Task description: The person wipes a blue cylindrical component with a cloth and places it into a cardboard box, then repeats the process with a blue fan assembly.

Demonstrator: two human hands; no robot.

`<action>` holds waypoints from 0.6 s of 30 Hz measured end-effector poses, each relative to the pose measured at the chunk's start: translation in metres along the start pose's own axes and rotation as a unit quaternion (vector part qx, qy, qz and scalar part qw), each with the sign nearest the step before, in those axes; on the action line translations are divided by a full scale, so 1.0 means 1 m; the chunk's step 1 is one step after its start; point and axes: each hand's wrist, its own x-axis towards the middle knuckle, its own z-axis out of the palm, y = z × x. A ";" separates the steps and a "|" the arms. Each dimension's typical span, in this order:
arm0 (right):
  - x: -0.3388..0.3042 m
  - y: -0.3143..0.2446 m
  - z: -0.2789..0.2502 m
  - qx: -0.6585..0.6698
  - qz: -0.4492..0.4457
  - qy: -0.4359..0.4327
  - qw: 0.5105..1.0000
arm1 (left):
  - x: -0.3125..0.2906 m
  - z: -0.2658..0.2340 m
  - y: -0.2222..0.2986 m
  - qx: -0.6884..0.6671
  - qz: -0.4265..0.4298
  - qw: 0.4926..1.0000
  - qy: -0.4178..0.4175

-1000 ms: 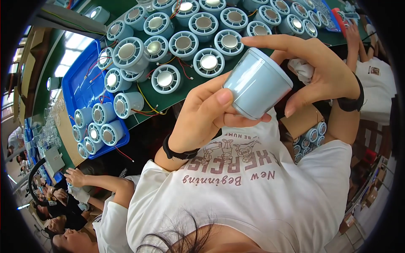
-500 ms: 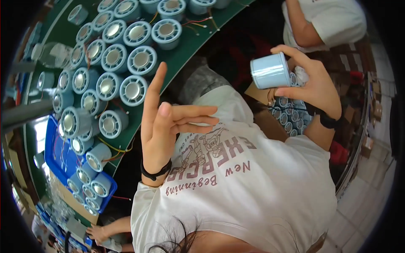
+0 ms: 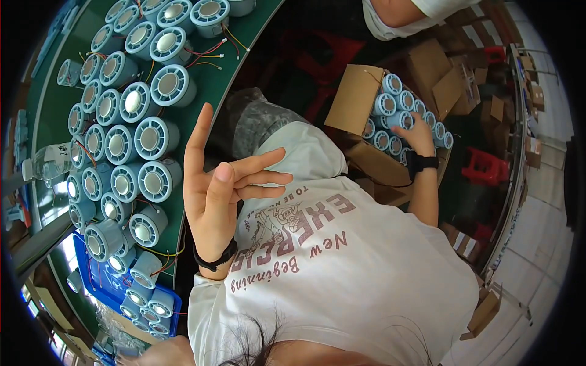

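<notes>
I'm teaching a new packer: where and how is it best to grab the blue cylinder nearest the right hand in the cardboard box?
Probably by its round side wall near the top rim, coming from above. The blue cylinders stand packed side by side in the cardboard box with end faces up, so only the tops are free. The right hand rests on them; the left hand is raised, empty.

I see white short-sleeved T-shirt [image 3: 366,274], loose fit, soft creases across chest. Dark red print on front: lettering in several sizes plus small cartoon drawing [image 3: 274,222] beside it. Black band [image 3: 215,259] on left wrist, thin, plain. Black watch [image 3: 423,163] on right wrist, wider strap. Both forearms bare, no gloves on left hand [image 3: 223,186] or right hand [image 3: 418,131]. Dark loose hair strands [image 3: 259,348] at lower edge.
</notes>
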 end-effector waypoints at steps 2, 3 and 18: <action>0.001 -0.002 0.012 0.027 0.024 0.009 0.999 | -0.001 0.001 0.001 0.003 -0.002 1.000 -0.005; 0.001 -0.002 0.014 0.039 0.037 0.014 0.998 | -0.002 0.001 0.001 0.003 -0.006 1.000 -0.011; -0.045 -0.284 -0.148 0.396 -0.316 0.099 0.857 | -0.012 -0.033 -0.003 -0.093 -0.029 0.993 -0.072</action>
